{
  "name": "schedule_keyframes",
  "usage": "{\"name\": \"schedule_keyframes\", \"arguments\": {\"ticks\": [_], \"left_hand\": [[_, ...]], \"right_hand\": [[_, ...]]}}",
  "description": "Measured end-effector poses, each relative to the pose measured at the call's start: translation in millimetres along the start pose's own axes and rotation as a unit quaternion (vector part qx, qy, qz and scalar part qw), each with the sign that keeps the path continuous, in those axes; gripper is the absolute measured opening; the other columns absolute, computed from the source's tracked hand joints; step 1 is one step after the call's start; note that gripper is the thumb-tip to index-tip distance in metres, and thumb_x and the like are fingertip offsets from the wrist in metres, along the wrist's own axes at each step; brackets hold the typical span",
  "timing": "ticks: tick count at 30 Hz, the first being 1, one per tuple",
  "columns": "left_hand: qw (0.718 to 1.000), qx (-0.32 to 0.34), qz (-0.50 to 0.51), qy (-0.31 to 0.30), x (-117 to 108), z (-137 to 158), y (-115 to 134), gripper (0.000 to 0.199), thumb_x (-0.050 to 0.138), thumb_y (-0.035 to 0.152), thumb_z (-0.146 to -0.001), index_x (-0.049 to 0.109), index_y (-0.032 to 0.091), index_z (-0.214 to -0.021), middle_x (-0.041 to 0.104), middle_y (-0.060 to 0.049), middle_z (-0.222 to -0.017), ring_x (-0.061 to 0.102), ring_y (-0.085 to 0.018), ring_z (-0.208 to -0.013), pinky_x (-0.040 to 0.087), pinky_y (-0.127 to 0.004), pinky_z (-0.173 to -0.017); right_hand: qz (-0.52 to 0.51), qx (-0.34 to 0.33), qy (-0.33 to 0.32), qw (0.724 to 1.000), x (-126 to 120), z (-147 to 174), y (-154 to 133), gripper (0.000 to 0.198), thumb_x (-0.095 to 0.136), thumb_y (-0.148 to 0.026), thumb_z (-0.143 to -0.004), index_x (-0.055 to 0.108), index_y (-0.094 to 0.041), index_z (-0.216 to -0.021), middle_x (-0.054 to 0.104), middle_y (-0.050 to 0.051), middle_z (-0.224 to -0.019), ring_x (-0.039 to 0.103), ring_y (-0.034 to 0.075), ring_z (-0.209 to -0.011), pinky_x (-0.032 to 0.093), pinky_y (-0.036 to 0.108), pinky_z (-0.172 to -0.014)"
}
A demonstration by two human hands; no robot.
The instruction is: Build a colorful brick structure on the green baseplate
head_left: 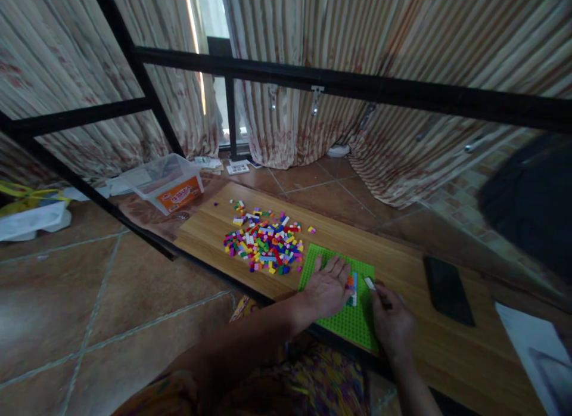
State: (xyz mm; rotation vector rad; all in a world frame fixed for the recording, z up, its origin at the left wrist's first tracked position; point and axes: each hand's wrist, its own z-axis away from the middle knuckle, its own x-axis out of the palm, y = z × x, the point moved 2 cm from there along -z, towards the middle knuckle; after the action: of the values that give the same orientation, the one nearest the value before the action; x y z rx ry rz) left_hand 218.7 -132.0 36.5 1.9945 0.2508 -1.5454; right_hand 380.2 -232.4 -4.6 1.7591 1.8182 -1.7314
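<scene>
A green studded baseplate (342,329) lies on the wooden board in front of me. My left hand (328,288) rests flat on it, fingers stretched out, beside a small group of joined bricks. That group shows an orange brick (350,281) and a light blue strip (355,282), partly covered by my fingers. Over the plate's right edge, my right hand (393,317) pinches a white brick (369,283) between thumb and fingers, tilted and a little right of the group.
A pile of mixed coloured bricks (268,243) spreads left of the plate. Behind it stands a clear plastic box (156,171) with an orange label. A black phone (448,289) and white paper (531,338) lie to the right. A black metal rail (286,70) crosses ahead.
</scene>
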Motion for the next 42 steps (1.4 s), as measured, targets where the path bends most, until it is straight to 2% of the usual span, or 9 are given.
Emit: {"name": "schedule_keyframes", "arguments": {"ticks": [4, 6, 10, 12, 18, 26, 31, 38, 42], "left_hand": [[0.999, -0.008, 0.021, 0.034, -9.0, 13.6, -2.8, 0.053, 0.035, 0.044, -0.097, 0.038, 0.018, -0.143, 0.037, -0.01, -0.153, 0.027, -0.027, -0.144, 0.02, -0.061, -0.116], [0.997, -0.036, 0.02, 0.066, -18.8, 26.0, -11.7, 0.05, 0.039, 0.042, -0.096, 0.041, 0.019, -0.141, 0.039, -0.011, -0.152, 0.029, -0.028, -0.142, 0.019, -0.062, -0.116], [0.976, -0.18, -0.02, 0.123, -42.9, 50.8, -45.2, 0.031, 0.049, 0.029, -0.09, 0.061, 0.021, -0.118, 0.048, -0.011, -0.144, 0.037, -0.032, -0.136, 0.015, -0.068, -0.113], [0.967, -0.216, -0.038, 0.131, -51.4, 57.1, -59.7, 0.024, 0.05, 0.031, -0.09, 0.066, 0.021, -0.106, 0.052, -0.011, -0.14, 0.04, -0.033, -0.133, 0.015, -0.069, -0.112], [0.967, -0.223, -0.069, 0.104, -53.4, 54.0, -71.7, 0.02, 0.056, 0.031, -0.086, 0.069, 0.021, -0.096, 0.056, -0.012, -0.134, 0.04, -0.035, -0.132, 0.012, -0.073, -0.11], [0.966, -0.217, -0.1, 0.102, -50.1, 51.7, -76.0, 0.02, 0.052, 0.017, -0.085, 0.071, 0.02, -0.089, 0.062, -0.01, -0.126, 0.044, -0.035, -0.128, 0.016, -0.072, -0.109], [0.963, -0.218, -0.101, 0.125, -53.6, 56.3, -78.3, 0.016, 0.055, 0.022, -0.085, 0.069, 0.02, -0.091, 0.063, -0.009, -0.126, 0.046, -0.035, -0.126, 0.019, -0.07, -0.108], [0.964, -0.22, -0.092, 0.118, -53.9, 54.4, -78.2, 0.018, 0.057, 0.023, -0.083, 0.069, 0.02, -0.097, 0.062, -0.011, -0.126, 0.047, -0.035, -0.124, 0.02, -0.07, -0.107], [0.966, -0.211, -0.083, 0.125, -53.2, 50.0, -77.8, 0.016, 0.06, 0.029, -0.084, 0.07, 0.021, -0.094, 0.061, -0.01, -0.128, 0.045, -0.035, -0.126, 0.02, -0.071, -0.107]], "right_hand": [[-0.005, 0.003, -0.012, 1.0, -0.8, 0.3, 0.5, 0.06, 0.044, -0.067, -0.086, 0.072, -0.015, -0.097, 0.071, 0.015, -0.093, 0.065, 0.024, -0.075, 0.048, 0.036, -0.07], [-0.002, 0.01, -0.012, 1.0, -1.2, 0.8, -0.1, 0.06, 0.044, -0.067, -0.086, 0.072, -0.015, -0.097, 0.07, 0.014, -0.094, 0.065, 0.024, -0.076, 0.048, 0.035, -0.07], [0.004, 0.024, -0.008, 1.0, -0.6, 0.8, -1.3, 0.062, 0.044, -0.068, -0.085, 0.072, -0.015, -0.096, 0.07, 0.014, -0.09, 0.064, 0.025, -0.075, 0.048, 0.035, -0.069], [0.008, 0.026, -0.007, 1.0, 0.0, 0.1, -1.4, 0.062, 0.043, -0.068, -0.085, 0.072, -0.014, -0.096, 0.069, 0.013, -0.087, 0.064, 0.024, -0.072, 0.048, 0.035, -0.068], [0.002, 0.025, -0.008, 1.0, -0.1, -0.3, -2.7, 0.058, 0.045, -0.065, -0.086, 0.071, -0.014, -0.094, 0.069, 0.012, -0.088, 0.063, 0.023, -0.072, 0.048, 0.034, -0.069], [-0.023, 0.029, -0.006, 0.999, -0.9, 0.9, -7.5, 0.05, 0.047, -0.06, -0.087, 0.071, -0.016, -0.095, 0.068, 0.01, -0.086, 0.063, 0.02, -0.071, 0.049, 0.033, -0.068], [-0.019, 0.023, -0.005, 1.0, -0.7, 1.4, -7.3, 0.049, 0.046, -0.059, -0.088, 0.07, -0.017, -0.094, 0.068, 0.01, -0.087, 0.062, 0.021, -0.072, 0.048, 0.033, -0.069], [-0.014, 0.016, 0.002, 1.0, -1.1, 0.8, -8.5, 0.052, 0.046, -0.061, -0.087, 0.071, -0.016, -0.092, 0.068, 0.01, -0.085, 0.063, 0.021, -0.071, 0.048, 0.033, -0.068], [-0.017, 0.013, 0.001, 1.0, -0.4, 0.9, -6.4, 0.052, 0.046, -0.061, -0.087, 0.071, -0.016, -0.093, 0.069, 0.01, -0.086, 0.063, 0.021, -0.072, 0.048, 0.033, -0.069]]}}
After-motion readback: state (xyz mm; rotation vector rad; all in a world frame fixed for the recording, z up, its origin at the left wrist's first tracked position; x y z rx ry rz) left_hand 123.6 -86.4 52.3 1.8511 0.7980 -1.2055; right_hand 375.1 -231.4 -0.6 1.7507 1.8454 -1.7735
